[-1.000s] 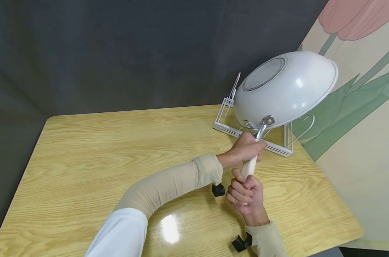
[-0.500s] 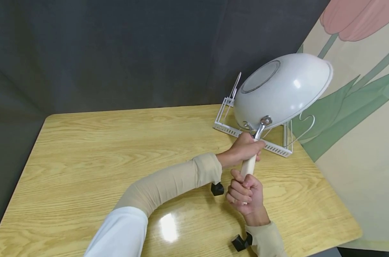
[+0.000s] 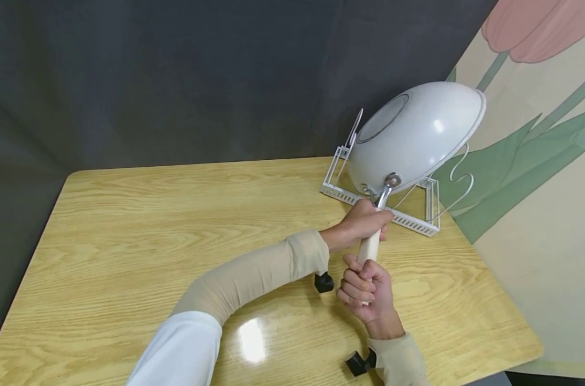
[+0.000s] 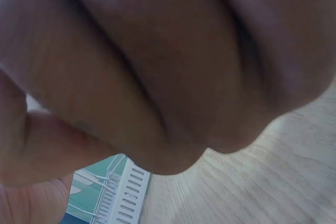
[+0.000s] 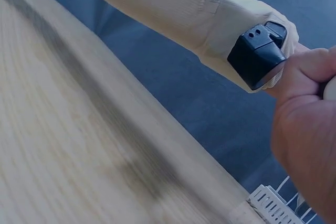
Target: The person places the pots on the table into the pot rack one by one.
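Observation:
A white wok [image 3: 417, 139] is tilted on its side over the white wire rack [image 3: 415, 224], its round base facing up and left and its inside hidden. My left hand [image 3: 357, 222] grips the pale handle [image 3: 369, 247] close to the metal bracket that joins it to the wok. Lower down, my right hand [image 3: 367, 292] has its fingers wrapped round the handle's end. Curled left fingers [image 4: 157, 87] fill the left wrist view, with part of the rack's slotted base below them. In the right wrist view, the right hand [image 5: 310, 129] holds the handle at the frame's edge.
The rack stands on a wooden table [image 3: 176, 214] near its back right corner. Its curved wires [image 3: 461, 182] rise at the right side. A dark curtain [image 3: 200, 80] hangs behind, and a wall with painted flowers [image 3: 538, 161] is at the right.
The wok has moved left and its rim has come lower and further left, showing more of the rack's right wires. Both hands have shifted slightly left with the handle, keeping their grip.

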Motion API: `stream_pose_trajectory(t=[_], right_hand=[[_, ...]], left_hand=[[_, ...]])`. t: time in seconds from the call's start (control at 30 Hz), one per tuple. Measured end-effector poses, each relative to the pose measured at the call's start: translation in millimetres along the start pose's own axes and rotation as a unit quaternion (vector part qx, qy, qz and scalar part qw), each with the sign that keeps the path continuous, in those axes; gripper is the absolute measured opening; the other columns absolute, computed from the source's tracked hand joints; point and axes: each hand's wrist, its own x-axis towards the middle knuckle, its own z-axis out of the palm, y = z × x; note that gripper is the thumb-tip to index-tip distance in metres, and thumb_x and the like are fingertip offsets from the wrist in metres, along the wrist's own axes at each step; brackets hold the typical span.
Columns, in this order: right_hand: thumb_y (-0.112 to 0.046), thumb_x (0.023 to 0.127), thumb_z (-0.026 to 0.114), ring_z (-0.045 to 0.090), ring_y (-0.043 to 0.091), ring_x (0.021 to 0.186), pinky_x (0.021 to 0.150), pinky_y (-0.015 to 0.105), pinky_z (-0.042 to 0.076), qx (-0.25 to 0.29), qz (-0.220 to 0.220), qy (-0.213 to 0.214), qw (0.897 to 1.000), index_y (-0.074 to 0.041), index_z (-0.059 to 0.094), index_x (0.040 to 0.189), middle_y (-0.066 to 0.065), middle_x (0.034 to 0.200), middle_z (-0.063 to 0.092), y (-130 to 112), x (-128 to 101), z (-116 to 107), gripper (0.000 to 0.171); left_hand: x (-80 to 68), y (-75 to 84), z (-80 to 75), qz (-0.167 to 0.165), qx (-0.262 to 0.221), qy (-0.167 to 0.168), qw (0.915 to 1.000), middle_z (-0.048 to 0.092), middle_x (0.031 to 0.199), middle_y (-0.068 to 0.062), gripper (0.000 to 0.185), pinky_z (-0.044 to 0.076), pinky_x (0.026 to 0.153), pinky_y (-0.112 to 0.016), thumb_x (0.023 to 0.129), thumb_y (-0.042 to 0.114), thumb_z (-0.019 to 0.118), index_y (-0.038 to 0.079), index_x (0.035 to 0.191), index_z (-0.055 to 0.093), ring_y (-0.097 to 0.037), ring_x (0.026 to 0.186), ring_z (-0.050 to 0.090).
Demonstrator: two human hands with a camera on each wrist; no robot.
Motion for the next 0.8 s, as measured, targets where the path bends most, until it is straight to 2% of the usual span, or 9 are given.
stream_pose_trajectory(t=[0.17,0.5,0.63,0.8], right_hand=[[-0.005,0.089,0.039,0.026,0.003,0.038,0.043,0.02,0.022,-0.009,-0.002,0.005,1.0,-0.014,0.027,0.084,-0.009,0.053,0.028,-0.3,-0.2,0.4,0.016],[-0.005,0.09,0.038,0.025,0.002,0.039,0.044,0.019,0.021,-0.02,-0.004,0.02,1.0,-0.013,0.029,0.085,-0.009,0.053,0.028,1.2,-4.2,1.1,0.013],[-0.005,0.09,0.038,0.025,0.001,0.039,0.044,0.019,0.021,-0.018,-0.002,0.027,0.999,-0.014,0.026,0.084,-0.009,0.053,0.027,2.4,-3.0,0.3,0.016],[-0.005,0.09,0.038,0.025,0.001,0.039,0.044,0.019,0.021,-0.015,0.001,0.024,1.0,-0.014,0.025,0.083,-0.009,0.053,0.027,2.5,-2.3,-0.6,0.017]], left_hand=[[0.5,0.5,0.2,-0.004,0.015,0.009,0.9998,0.056,0.054,-0.002,0.033,0.046,0.046,-0.022,0.095,0.005,0.063,0.008,0.063,0.056,-0.012,0.046,0.058],[3.1,-6.8,0.3,-0.014,0.021,0.0,0.9997,0.056,0.055,-0.002,0.033,0.045,0.046,-0.022,0.094,0.006,0.062,0.009,0.062,0.054,-0.012,0.047,0.059],[3.8,-9.3,-1.7,-0.017,0.016,0.011,0.9997,0.056,0.055,-0.002,0.03,0.043,0.045,-0.022,0.093,0.006,0.062,0.01,0.065,0.054,-0.013,0.047,0.058],[4.2,-10.6,-2.7,-0.011,0.003,0.004,0.9999,0.055,0.055,-0.001,0.029,0.044,0.046,-0.023,0.094,0.004,0.061,0.01,0.067,0.053,-0.013,0.047,0.057]])
